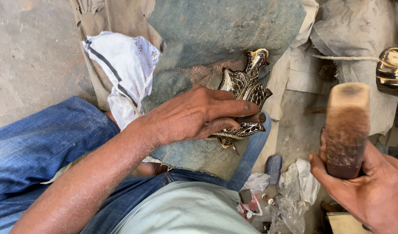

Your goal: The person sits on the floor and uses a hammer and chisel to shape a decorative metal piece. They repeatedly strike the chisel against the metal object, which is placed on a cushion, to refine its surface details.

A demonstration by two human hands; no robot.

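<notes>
Brass ornament (246, 93) lies under left hand (194, 115), fingers pinching a punch (253, 118); right hand (368, 186) grips a mallet (347, 130); cloth (125, 69), plastic bags (294, 186) nearby.

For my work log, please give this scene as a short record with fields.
Left hand: left hand pins a short dark punch onto an ornate brass piece
Right hand: right hand grips a wooden mallet, raised apart from the punch
Support: brass piece lies on a grey-green pad over the lap
Nearby: white cloth left of the pad; plastic bags on the floor
</notes>
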